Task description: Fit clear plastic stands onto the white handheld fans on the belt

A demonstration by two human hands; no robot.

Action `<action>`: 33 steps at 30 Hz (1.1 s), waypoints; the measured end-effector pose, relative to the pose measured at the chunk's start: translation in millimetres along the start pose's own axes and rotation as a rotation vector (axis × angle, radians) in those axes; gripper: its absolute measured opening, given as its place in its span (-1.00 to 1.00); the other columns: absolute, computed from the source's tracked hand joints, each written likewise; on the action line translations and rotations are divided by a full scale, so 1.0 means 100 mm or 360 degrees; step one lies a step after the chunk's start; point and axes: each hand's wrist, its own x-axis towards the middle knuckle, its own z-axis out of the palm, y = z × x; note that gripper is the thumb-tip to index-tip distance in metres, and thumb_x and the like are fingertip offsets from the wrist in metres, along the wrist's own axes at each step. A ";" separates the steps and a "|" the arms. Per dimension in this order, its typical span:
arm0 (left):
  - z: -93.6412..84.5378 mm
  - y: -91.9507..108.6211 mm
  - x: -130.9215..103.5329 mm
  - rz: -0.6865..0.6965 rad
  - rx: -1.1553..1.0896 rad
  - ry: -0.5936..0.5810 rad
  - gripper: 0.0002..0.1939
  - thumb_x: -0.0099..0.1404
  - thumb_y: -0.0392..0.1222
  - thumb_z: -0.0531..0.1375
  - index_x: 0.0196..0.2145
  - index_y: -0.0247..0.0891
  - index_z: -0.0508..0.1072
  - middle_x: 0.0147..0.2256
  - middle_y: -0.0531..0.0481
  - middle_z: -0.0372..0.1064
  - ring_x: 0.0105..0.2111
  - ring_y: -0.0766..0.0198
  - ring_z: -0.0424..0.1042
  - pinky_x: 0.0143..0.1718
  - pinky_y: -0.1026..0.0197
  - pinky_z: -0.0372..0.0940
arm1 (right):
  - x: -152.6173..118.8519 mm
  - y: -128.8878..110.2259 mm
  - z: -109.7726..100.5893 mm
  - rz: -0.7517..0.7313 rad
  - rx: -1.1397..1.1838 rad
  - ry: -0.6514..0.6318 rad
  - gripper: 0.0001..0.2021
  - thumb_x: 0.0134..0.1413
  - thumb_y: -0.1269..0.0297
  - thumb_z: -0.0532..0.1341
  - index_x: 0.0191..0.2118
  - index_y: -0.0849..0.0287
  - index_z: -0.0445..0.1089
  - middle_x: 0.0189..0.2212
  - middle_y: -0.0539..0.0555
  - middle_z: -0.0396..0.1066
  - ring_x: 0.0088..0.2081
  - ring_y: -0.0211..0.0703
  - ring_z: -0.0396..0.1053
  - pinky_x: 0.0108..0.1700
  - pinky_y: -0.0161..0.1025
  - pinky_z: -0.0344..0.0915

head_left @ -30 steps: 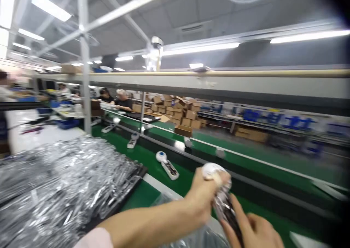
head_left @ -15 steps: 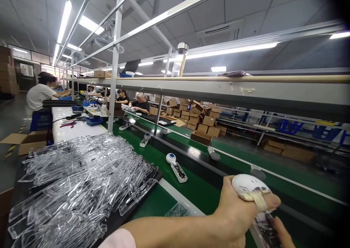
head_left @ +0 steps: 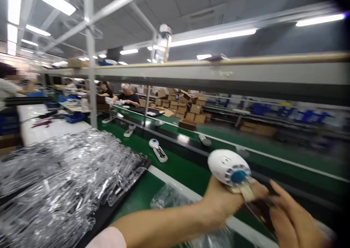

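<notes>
Head view: a white round-headed device (head_left: 229,167) is held over the green belt (head_left: 188,178).
Its neck is wrapped by the left hand (head_left: 229,202), closed firmly beneath the round head; the right hand (head_left: 298,219) is set at the dark handle end, but through blur it cannot be told whether it is pinched there or merely touched. The device is judged light and stiff, its smooth shell somewhat slippery. The neck seems best gripped, or the handle by its outer edges, since the inner parts, exposed in a similar device (head_left: 158,152) on the belt, look fragile. Clear plastic pieces (head_left: 76,171) are heaped to the left.
</notes>
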 end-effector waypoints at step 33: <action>-0.94 -0.74 1.90 0.0109 0.2161 0.0813 -0.34 0.17 -0.02 0.18 0.12 -0.50 0.18 0.14 -0.55 0.06 0.18 -0.31 0.02 0.10 -0.19 0.00 | -0.54 0.77 -0.02 0.0415 -0.1128 -0.1090 -0.67 0.09 0.24 0.08 -0.04 0.26 0.32 -0.27 0.28 0.48 -0.31 0.10 0.48 -0.32 -0.12 0.28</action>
